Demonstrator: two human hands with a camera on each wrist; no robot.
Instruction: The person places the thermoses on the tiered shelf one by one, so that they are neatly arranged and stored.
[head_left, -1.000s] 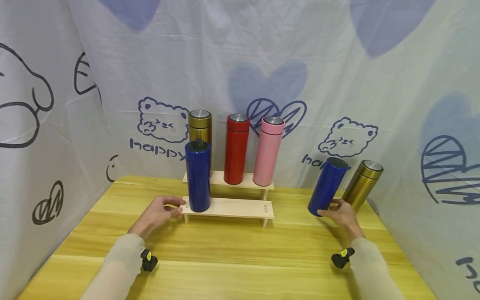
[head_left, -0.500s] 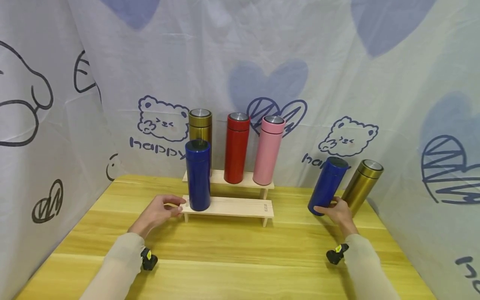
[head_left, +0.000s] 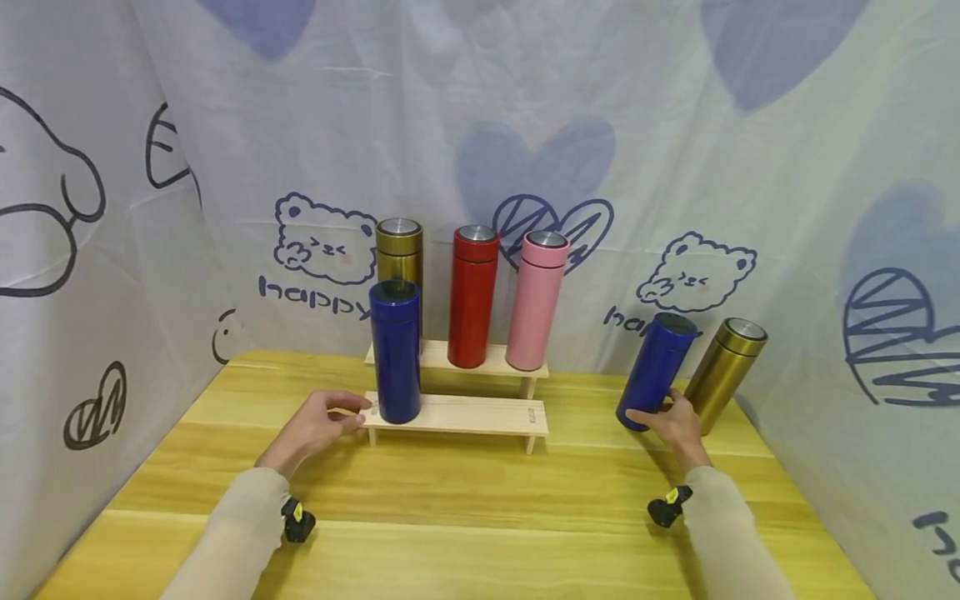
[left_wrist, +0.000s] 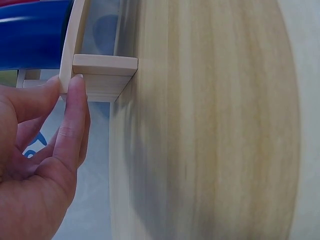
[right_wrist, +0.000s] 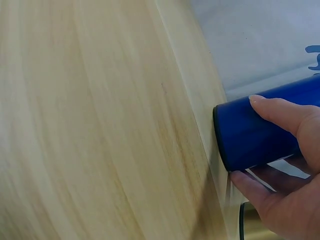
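At the left end of the lower wooden rack (head_left: 480,414), my left hand (head_left: 315,425) pinches the board's edge between thumb and fingers, as the left wrist view shows. A blue thermos (head_left: 397,354) stands upright on that board near the hand. My right hand (head_left: 678,427) holds another blue thermos (head_left: 654,371) low on its body, thumb across the front and fingers on the far side, seen closely in the right wrist view. Just right of it is a gold thermos (head_left: 726,375) on the table, partly hidden by the hand.
Behind, a higher wooden shelf (head_left: 498,360) bears a gold thermos (head_left: 401,258), a red thermos (head_left: 473,300) and a pink thermos (head_left: 537,304). The yellow wooden table (head_left: 480,517) meets a printed cloth (head_left: 525,83) at the back and sides.
My right hand and forearm have shifted slightly left, and the thumb reaches further across the blue thermos. The left hand stays on the rack, and the thermoses have hardly moved.
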